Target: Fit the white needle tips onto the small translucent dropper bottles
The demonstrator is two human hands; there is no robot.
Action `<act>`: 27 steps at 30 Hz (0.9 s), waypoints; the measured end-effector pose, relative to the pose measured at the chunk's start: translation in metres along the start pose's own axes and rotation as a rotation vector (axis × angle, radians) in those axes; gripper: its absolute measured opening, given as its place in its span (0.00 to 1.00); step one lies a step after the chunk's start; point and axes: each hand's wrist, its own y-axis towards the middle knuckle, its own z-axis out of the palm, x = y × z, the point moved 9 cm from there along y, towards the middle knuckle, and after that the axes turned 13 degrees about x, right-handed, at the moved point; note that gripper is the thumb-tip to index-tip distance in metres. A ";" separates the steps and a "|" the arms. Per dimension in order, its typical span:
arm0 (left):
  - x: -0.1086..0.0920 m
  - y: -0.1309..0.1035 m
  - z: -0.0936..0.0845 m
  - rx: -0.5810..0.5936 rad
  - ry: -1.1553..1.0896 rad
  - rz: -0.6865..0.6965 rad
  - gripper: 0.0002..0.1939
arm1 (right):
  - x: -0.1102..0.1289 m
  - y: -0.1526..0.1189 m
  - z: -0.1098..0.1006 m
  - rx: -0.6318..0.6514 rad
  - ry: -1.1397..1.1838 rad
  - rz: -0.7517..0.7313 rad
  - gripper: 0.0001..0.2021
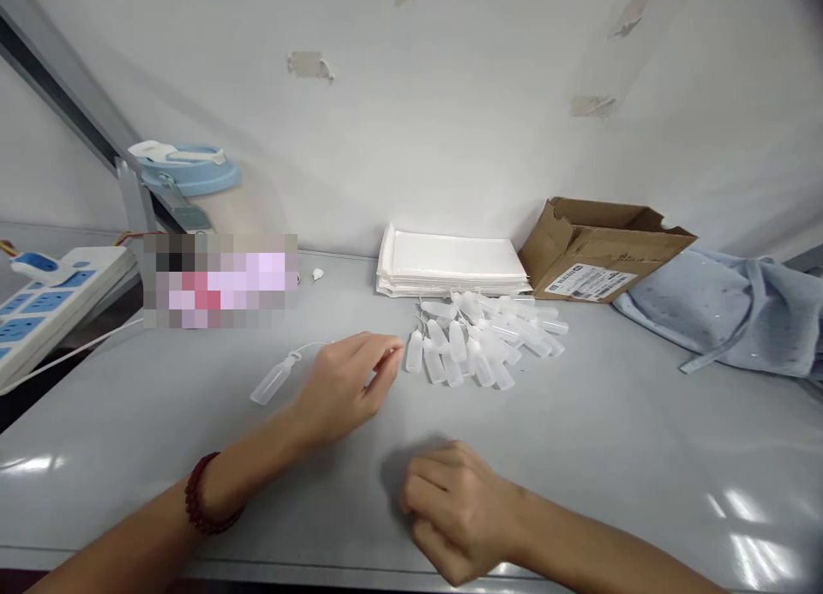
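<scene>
A loose pile of small clear plastic pieces (485, 345) with thin white loops lies mid-table. My left hand (351, 384) is just left of the pile, thumb and fingertips pinched together; whatever they hold is too small to make out. Left of that hand, a single clear piece (272, 382) lies on the grey table (347, 508), its white string running toward the hand. Nearer the front edge, my right hand (453, 508) is curled closed above the tabletop, its fingertips tucked out of sight.
Behind the pile stand stacked white trays (456, 264) and an open cardboard box (597, 251). Blue-grey cloth (739, 307) lies at the right. A power strip (55, 307), a blue-lidded cup (193, 178) and a small white scrap (317, 274) are toward the left.
</scene>
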 end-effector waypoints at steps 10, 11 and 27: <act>0.125 0.019 0.001 0.332 0.348 -0.609 0.11 | -0.001 -0.001 0.007 0.052 0.071 0.020 0.05; 0.136 0.022 0.001 0.365 0.367 -0.635 0.11 | -0.002 -0.001 0.007 0.051 0.079 0.024 0.05; 0.184 0.042 0.020 0.438 0.219 -0.680 0.16 | -0.007 0.003 0.001 0.011 0.144 0.043 0.07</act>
